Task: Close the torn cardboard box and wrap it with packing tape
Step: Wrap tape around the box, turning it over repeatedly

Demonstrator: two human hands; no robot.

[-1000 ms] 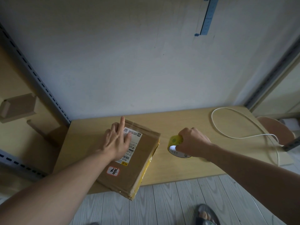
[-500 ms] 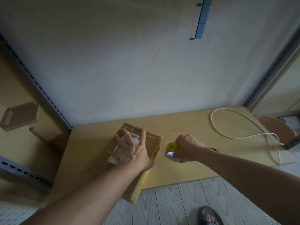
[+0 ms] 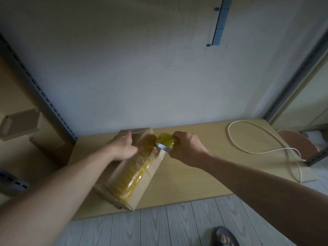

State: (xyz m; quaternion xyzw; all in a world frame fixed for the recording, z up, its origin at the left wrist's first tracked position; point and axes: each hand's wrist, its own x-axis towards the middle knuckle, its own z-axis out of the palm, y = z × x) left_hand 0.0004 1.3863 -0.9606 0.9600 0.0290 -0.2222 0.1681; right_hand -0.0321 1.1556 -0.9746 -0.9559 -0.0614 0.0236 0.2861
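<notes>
Box: the cardboard box (image 3: 142, 187) stands tipped on edge at the tabletop's (image 3: 195, 174) front left, flaps shut.
Left hand (image 3: 122, 146): gripping the box's far upper end, steadying it.
Right hand (image 3: 186, 148): curled round the tape roll (image 3: 166, 142) at the far top corner.
Done: a yellow tape band (image 3: 134, 167) runs along the upturned face.
Left: likely carrying tape round the remaining sides, then cutting; the underside is hidden.

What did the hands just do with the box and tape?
The cardboard box was tipped from flat onto its edge, its taped side now up. The left hand shifted to hold its far end. The right hand lifted the tape roll off the table to the box's far corner. The white cable stayed put.
</notes>
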